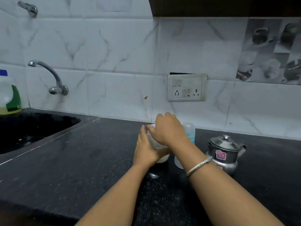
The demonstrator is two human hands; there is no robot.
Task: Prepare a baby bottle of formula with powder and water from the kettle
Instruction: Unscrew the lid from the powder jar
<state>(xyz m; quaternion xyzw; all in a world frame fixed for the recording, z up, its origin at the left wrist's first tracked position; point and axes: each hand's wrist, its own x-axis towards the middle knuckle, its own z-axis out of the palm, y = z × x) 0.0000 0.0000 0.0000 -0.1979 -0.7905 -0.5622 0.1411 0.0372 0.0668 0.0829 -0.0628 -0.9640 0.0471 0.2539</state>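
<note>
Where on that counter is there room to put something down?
Bare counter lies between the sink and the left hand, also right of the kettle. Crowded: the right hand, container, bottle and kettle bunch together.

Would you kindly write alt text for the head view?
On a black counter, the left hand holds a white container while the right hand grips its top. A baby bottle and steel kettle stand to the right.

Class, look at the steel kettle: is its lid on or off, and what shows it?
On. The kettle stands upright on the counter, its domed lid with a knob seated over the opening.
</note>
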